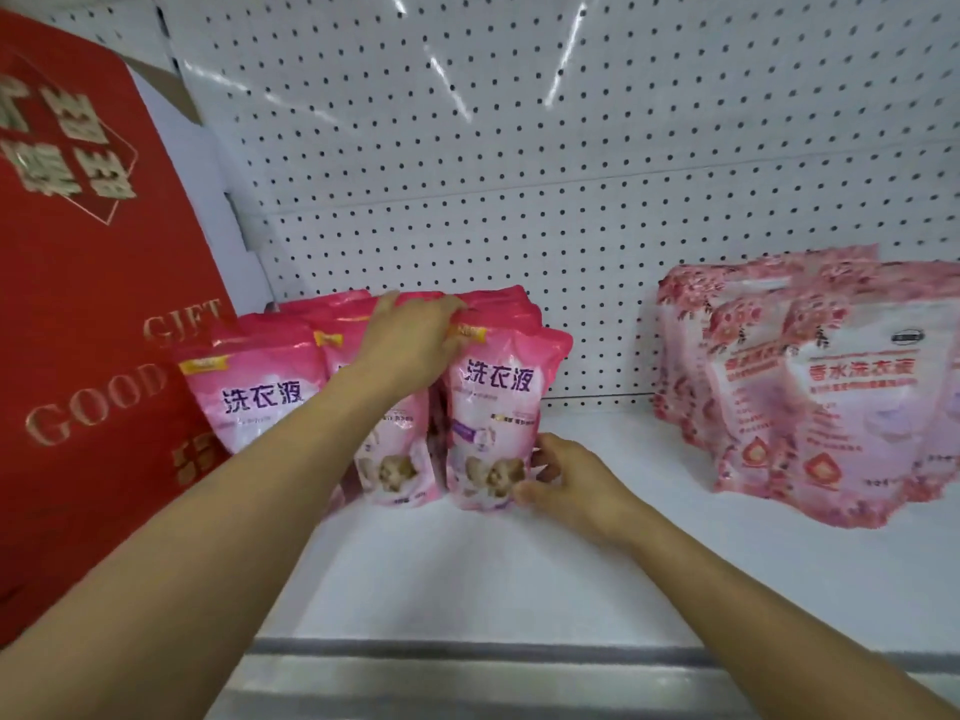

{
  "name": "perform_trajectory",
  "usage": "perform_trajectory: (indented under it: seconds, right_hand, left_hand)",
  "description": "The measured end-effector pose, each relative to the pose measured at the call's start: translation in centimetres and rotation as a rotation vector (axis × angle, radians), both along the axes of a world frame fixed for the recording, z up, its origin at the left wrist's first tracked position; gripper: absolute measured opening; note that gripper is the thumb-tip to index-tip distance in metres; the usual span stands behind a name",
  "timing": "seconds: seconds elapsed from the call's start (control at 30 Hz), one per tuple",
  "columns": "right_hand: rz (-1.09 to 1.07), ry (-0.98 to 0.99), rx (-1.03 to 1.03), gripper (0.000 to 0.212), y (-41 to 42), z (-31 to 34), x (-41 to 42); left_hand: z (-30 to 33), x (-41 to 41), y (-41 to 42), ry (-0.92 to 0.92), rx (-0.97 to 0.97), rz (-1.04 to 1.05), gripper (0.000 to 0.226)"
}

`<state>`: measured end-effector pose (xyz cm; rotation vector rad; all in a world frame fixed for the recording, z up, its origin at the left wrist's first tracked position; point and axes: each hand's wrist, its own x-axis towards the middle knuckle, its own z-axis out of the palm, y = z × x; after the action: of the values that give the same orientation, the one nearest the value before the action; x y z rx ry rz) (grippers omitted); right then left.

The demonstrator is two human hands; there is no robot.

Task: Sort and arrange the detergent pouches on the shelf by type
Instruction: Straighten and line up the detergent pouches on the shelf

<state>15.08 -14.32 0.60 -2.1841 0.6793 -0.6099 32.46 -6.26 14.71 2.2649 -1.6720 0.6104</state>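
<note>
Now: my right hand [569,485] fingers curl round the lower edge of the front pink pouch [493,418], centre frame | left hand [415,340] fingers lie spread over the pouch tops behind | step: squaring the pink row [291,376] | next: nudge it flush, upright | floral pouches [810,392] grouped right on the shelf [519,574].

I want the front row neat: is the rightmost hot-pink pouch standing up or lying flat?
Upright. The hot-pink pouch stands on its base on the shelf, its label facing out, steadied by the left hand on top and the right hand low.
</note>
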Motion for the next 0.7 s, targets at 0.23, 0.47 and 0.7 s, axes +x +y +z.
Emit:
perform_trajectory:
  seconds: [0.23,0.47,0.7]
  right_hand:
    - [-0.137,-0.009,-0.056,0.024,-1.8,-1.7,2.1]
    - [-0.410,0.092,-0.266,0.015,-3.2,-1.7,3.1]
    - [-0.161,-0.214,0.218,0.008,-1.3,-1.2,2.6]
  left_hand:
    - [-0.1,2.6,0.1,0.048,-0.098,-0.043,0.026]
    - [-1.0,4.4,1.3,0.128,-0.225,0.062,0.028]
    - [-0.8,4.0,1.2,0.195,-0.207,-0.026,0.030]
